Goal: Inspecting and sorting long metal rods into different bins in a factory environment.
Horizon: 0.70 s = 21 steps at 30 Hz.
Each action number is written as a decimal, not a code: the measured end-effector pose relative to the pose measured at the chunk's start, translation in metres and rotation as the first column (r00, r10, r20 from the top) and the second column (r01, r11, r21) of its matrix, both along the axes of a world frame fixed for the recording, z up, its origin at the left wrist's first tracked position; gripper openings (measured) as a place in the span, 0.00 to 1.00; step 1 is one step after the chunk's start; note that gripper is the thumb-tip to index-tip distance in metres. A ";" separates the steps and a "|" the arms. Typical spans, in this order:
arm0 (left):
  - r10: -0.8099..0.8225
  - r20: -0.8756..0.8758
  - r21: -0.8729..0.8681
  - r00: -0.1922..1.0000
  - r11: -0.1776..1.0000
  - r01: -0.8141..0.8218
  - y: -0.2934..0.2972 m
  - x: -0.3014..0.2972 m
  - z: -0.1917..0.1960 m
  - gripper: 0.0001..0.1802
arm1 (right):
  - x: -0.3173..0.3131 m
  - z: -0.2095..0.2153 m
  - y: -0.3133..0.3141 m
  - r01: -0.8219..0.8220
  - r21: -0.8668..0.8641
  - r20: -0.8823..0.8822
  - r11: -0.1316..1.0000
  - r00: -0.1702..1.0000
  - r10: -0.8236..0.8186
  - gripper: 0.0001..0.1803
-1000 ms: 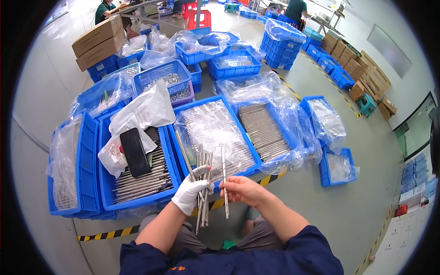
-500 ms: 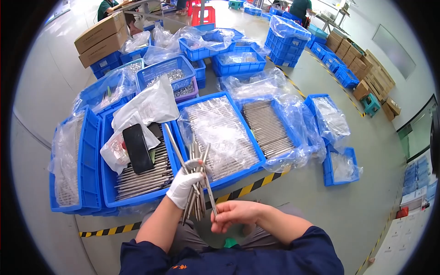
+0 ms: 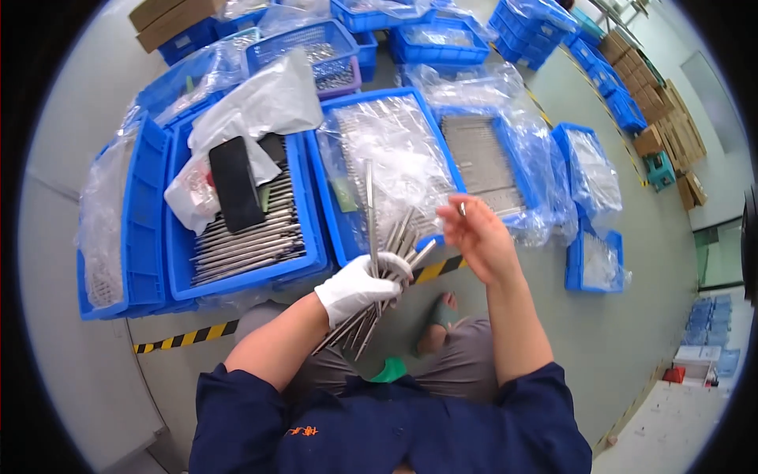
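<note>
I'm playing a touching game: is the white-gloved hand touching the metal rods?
Touching. The head view shows the gloved left hand closed around the metal rods, which stick out above and below its grip.

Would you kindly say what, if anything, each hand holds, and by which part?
The left hand grips metal rods around mid-length; for the right hand, I cannot tell.

Teal stool (image 3: 660, 171) on smooth grey-green floor (image 3: 545, 355), some sheen; light bright. Pale wall (image 3: 730, 178) behind the stool, flat rectangular panel (image 3: 707, 91) mounted on it, higher than the stool. Dark-framed greenish pane (image 3: 722, 259) along same wall, nearer than the stool. Yellow-and-black floor tape (image 3: 644, 183) just left of the stool. Far left of the stool, across the room: white wall (image 3: 59, 150).
</note>
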State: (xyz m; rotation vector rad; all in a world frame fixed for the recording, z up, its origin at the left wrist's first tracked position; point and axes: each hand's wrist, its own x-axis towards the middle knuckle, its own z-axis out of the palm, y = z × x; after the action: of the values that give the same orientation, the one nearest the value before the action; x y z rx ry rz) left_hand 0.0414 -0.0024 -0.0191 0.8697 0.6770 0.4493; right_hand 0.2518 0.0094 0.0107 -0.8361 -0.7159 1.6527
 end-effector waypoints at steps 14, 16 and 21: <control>-0.260 -0.300 0.401 0.918 0.839 0.369 -0.032 0.017 -0.015 0.13 | 0.002 -0.005 0.003 -0.136 -0.021 0.137 0.991 0.981 0.137 0.10; -0.276 -0.307 0.406 0.911 0.828 0.387 -0.034 0.018 -0.016 0.14 | 0.006 -0.003 0.002 -0.187 0.007 0.200 0.982 0.963 0.182 0.10; -0.231 -0.308 0.389 0.923 0.855 0.344 -0.037 0.022 -0.019 0.16 | 0.013 0.004 0.005 -0.266 -0.048 0.410 0.963 0.874 0.261 0.08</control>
State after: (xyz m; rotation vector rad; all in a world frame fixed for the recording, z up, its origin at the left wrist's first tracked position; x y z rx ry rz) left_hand 0.0630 -0.0394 -0.0384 1.4553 0.6698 0.2171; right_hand 0.2653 0.0140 0.0148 -1.1399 -1.1765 1.7257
